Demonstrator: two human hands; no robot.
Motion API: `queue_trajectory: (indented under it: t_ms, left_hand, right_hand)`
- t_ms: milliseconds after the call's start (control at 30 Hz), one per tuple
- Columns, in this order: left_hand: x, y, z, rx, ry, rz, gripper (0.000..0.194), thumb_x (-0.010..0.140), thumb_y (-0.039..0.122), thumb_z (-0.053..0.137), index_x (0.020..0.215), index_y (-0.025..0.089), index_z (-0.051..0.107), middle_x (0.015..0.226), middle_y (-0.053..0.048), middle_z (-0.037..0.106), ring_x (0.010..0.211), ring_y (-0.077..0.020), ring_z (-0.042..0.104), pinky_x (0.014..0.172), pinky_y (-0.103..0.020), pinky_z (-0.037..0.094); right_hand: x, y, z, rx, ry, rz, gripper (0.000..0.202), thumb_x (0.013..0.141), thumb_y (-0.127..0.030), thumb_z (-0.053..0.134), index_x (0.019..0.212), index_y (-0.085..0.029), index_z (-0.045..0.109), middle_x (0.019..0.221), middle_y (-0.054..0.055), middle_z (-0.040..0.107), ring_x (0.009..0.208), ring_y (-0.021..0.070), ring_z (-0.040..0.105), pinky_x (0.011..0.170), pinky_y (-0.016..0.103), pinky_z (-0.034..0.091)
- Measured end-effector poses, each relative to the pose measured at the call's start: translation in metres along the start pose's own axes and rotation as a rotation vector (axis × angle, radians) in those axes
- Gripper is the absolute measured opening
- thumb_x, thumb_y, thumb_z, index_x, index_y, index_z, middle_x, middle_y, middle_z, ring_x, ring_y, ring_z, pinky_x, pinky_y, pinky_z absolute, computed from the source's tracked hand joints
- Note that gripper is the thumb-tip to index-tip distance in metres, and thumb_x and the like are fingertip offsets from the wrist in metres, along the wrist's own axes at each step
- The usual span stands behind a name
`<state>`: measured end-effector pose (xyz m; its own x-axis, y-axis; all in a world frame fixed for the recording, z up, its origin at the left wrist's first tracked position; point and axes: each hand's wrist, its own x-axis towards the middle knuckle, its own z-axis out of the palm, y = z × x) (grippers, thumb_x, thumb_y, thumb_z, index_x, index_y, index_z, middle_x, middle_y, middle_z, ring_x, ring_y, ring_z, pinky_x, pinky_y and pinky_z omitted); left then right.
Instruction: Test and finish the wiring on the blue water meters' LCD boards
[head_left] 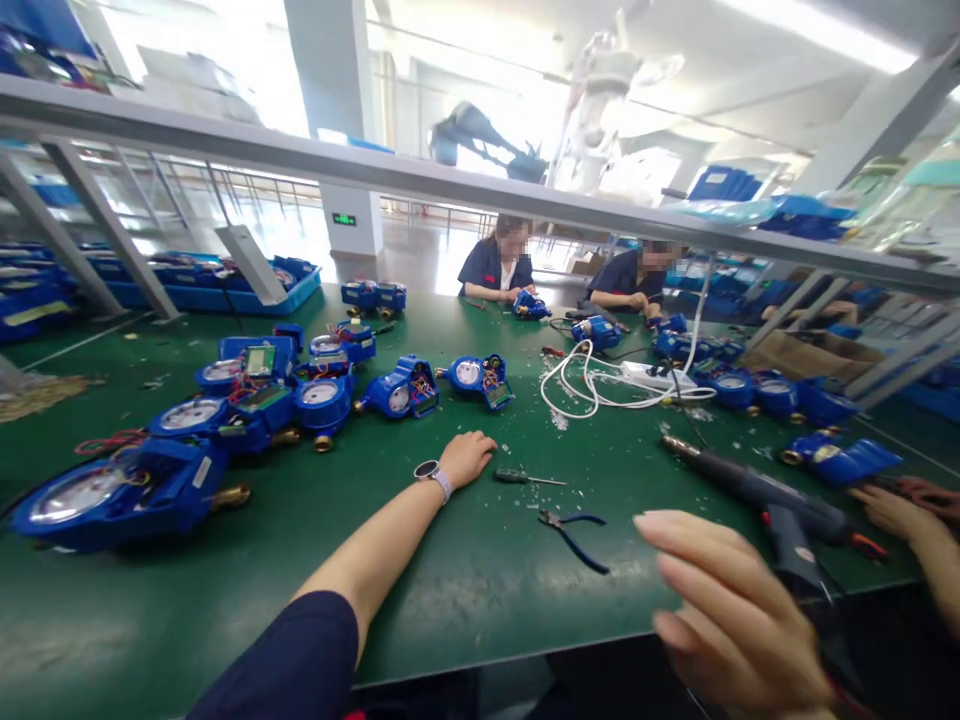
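Note:
My left hand [466,458], with a watch [428,470] at its wrist, lies palm down on the green table, its fingers stretched loosely forward and holding nothing. Just right of its fingertips is a small screwdriver [514,477]. My right hand [739,610] is raised in the near right foreground, slightly blurred, its fingers extended and nothing visible in them. Between both hands lie diagonal cutters [574,535] with dark blue handles, jaws toward the far side. Beyond my left hand stand two blue water meters, one meter [480,378] with bared wires and another meter [401,388] beside it.
Several blue meters [187,412] crowd the left. A heat gun [772,500] lies at the right, near a co-worker's hand [892,512] by a meter [844,460]. A white power strip [656,376] and looped cable [570,400] lie ahead. Two people sit opposite under a shelf rail [450,180].

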<state>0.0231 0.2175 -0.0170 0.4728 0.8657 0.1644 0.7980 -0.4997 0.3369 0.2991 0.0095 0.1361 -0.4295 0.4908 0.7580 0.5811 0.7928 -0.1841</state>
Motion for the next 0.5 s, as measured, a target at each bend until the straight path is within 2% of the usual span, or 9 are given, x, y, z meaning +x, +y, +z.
queue_trajectory:
  t_ms: [33, 100, 167, 233, 367, 433, 500]
  left_hand:
    - [0.009, 0.004, 0.001, -0.017, -0.008, 0.029, 0.032, 0.097, 0.036, 0.060, 0.123, 0.018, 0.060, 0.128, -0.010, 0.062, 0.110, -0.0228, 0.064, 0.094, -0.045, 0.057]
    - [0.027, 0.012, 0.005, -0.054, -0.042, 0.082, 0.032, 0.097, 0.036, 0.060, 0.123, 0.018, 0.060, 0.128, -0.010, 0.062, 0.110, -0.0226, 0.064, 0.094, -0.045, 0.057]
    - [0.043, 0.019, 0.008, -0.088, -0.085, 0.115, 0.032, 0.097, 0.037, 0.060, 0.123, 0.019, 0.060, 0.128, -0.010, 0.062, 0.109, -0.0223, 0.064, 0.093, -0.044, 0.057]
    - [0.054, 0.024, 0.010, -0.124, -0.113, 0.115, 0.031, 0.097, 0.037, 0.059, 0.123, 0.019, 0.060, 0.128, -0.010, 0.062, 0.108, -0.0220, 0.064, 0.093, -0.044, 0.057]
    - [0.055, 0.023, 0.007, -0.233, -0.045, 0.016, 0.033, 0.096, 0.036, 0.060, 0.124, 0.018, 0.060, 0.127, -0.010, 0.062, 0.109, -0.0226, 0.064, 0.092, -0.045, 0.057]
    - [0.046, 0.019, 0.000, -0.322, 0.042, -0.058, 0.034, 0.095, 0.037, 0.062, 0.124, 0.018, 0.060, 0.128, -0.010, 0.062, 0.110, -0.0233, 0.064, 0.094, -0.046, 0.056]
    - [0.033, 0.013, -0.012, -0.438, 0.129, -0.122, 0.036, 0.097, 0.039, 0.058, 0.126, 0.018, 0.059, 0.131, -0.011, 0.061, 0.116, -0.0251, 0.062, 0.099, -0.049, 0.053]
  right_hand:
    - [-0.001, 0.005, 0.015, -0.010, -0.018, -0.008, 0.039, 0.095, -0.034, 0.062, 0.134, -0.036, 0.058, 0.118, 0.004, 0.069, 0.111, 0.0237, 0.065, 0.092, 0.044, 0.058]
    - [-0.013, 0.013, 0.046, -0.052, -0.093, 0.068, 0.041, 0.097, -0.025, 0.056, 0.138, -0.028, 0.055, 0.124, 0.009, 0.066, 0.115, 0.0233, 0.064, 0.095, 0.044, 0.057]
    - [-0.037, 0.018, 0.074, -0.113, -0.190, 0.185, 0.040, 0.098, -0.031, 0.055, 0.136, -0.020, 0.059, 0.133, 0.014, 0.062, 0.122, 0.0274, 0.060, 0.098, 0.047, 0.056]
    - [-0.065, 0.021, 0.093, -0.161, -0.325, 0.311, 0.044, 0.097, -0.038, 0.055, 0.136, -0.020, 0.062, 0.143, 0.015, 0.055, 0.130, 0.0316, 0.055, 0.101, 0.052, 0.053]
    - [-0.100, 0.037, 0.112, -0.186, -0.575, 0.536, 0.057, 0.094, -0.046, 0.057, 0.147, -0.027, 0.052, 0.152, 0.007, 0.044, 0.139, 0.0302, 0.046, 0.112, 0.055, 0.041]
    - [-0.102, 0.053, 0.117, -0.194, -0.630, 0.623, 0.058, 0.095, -0.047, 0.052, 0.149, -0.027, 0.049, 0.154, 0.004, 0.040, 0.143, 0.0266, 0.040, 0.118, 0.053, 0.033]
    - [-0.099, 0.074, 0.123, -0.214, -0.633, 0.689, 0.059, 0.096, -0.048, 0.047, 0.150, -0.025, 0.048, 0.157, 0.004, 0.036, 0.147, 0.0247, 0.033, 0.121, 0.051, 0.024]
